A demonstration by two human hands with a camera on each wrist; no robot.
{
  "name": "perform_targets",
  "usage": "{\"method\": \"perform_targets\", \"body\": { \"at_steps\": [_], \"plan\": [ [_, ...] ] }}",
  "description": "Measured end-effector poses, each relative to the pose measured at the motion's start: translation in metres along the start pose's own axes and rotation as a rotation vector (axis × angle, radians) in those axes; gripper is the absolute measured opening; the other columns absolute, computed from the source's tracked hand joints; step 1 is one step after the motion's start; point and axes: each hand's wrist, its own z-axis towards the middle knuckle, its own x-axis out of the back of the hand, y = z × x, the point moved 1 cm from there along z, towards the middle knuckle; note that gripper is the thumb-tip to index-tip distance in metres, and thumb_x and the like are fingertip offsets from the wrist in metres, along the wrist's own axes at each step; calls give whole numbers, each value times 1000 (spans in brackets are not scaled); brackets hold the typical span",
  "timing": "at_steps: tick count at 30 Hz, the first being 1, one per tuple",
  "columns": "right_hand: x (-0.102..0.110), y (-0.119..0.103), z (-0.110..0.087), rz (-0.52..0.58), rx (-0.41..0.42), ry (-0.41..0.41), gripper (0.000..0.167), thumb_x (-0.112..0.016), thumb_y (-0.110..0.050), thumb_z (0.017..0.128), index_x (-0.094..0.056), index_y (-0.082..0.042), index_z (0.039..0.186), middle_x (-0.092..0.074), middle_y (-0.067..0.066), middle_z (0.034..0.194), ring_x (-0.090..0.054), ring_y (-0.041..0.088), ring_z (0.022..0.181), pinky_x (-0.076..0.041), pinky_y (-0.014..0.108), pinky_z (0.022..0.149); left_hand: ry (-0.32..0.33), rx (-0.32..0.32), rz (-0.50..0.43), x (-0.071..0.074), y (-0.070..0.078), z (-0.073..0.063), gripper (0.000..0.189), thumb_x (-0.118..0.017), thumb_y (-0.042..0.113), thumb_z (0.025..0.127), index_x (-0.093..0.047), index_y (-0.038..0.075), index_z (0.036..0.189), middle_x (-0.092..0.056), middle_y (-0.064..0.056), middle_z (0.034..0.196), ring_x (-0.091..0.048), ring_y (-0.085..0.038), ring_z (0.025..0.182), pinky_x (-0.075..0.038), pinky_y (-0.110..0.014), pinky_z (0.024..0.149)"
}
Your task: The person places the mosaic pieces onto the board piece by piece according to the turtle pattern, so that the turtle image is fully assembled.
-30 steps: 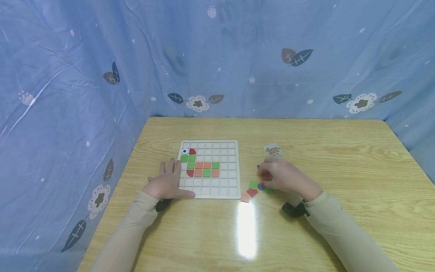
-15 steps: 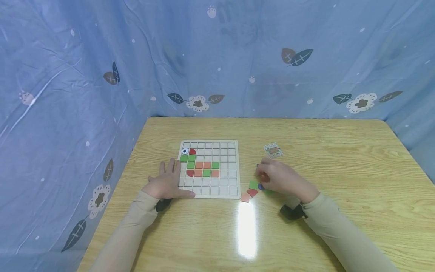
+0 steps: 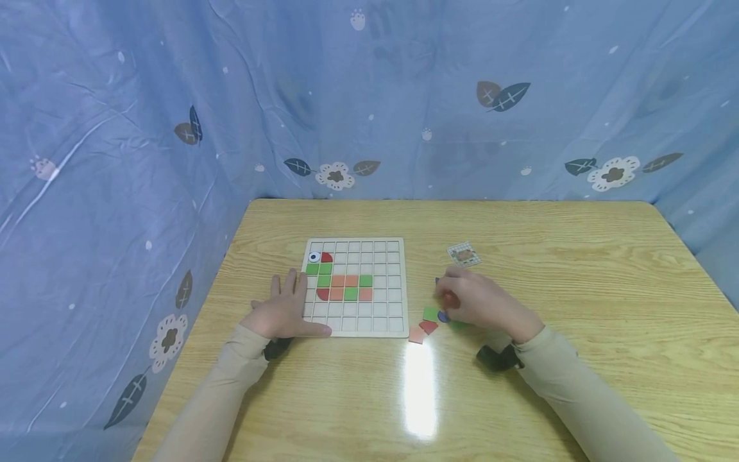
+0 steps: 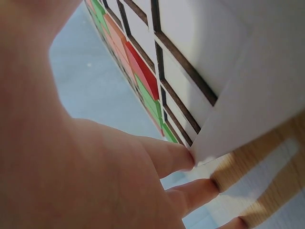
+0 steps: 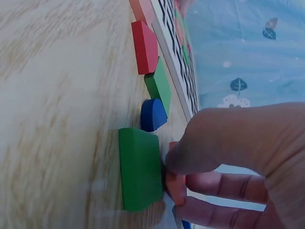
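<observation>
My left hand (image 3: 283,311) lies with fingers spread over the lower-left corner of a white grid board (image 3: 388,327); the thumb runs along its front edge. In the left wrist view, a fingertip (image 4: 183,157) touches the board's rim. Green, orange and red tiles and an eye tile (image 3: 314,257) sit in the board's cells. Right of the board, my right hand (image 3: 485,305) pinches a reddish tile (image 5: 177,188) between thumb and fingers, low over the table. Beside it are a green tile (image 5: 140,169) and a blue rounded tile (image 5: 153,115). Fingers partly hide the pinched tile.
Between board and right hand lie another green tile (image 3: 430,314), a red tile (image 3: 428,327) and an orange tile (image 3: 417,335). A small pattern card (image 3: 464,255) lies beyond the right hand. A blue curtain (image 3: 404,96) hangs behind and left of the wooden table (image 3: 577,269).
My right hand has shifted slightly left among the loose tiles, and the reddish tile shows between its fingers. The left hand and board stay where they were.
</observation>
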Motion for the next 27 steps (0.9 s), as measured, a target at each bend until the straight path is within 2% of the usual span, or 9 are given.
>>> {"method": "perform_targets", "body": {
  "at_steps": [9,17,27],
  "plan": [
    [0,2,2,55,63,69,22,-80,2,79,-77,-14,93,-61,-2,92,-54,10,78,-47,24,68,3,-8,-5,1,-1,0,139,-77,77,74,-10,-5,164,-7,-33,170,-5,-65,152,-24,-95,90],
    [-2,1,6,90,49,55,21,-75,4,80,-75,-14,92,-56,-2,83,-49,11,77,-43,22,64,8,-5,11,1,0,0,139,-77,78,74,-10,-5,164,-8,-33,170,-7,-65,152,-26,-95,90],
    [-6,-6,20,102,94,128,13,-76,-1,85,-74,-12,92,-56,-2,83,-50,12,76,-43,23,64,1,0,22,0,2,0,139,-76,78,75,-11,-6,164,-7,-33,170,-7,-64,153,-26,-95,91]
  ]
}}
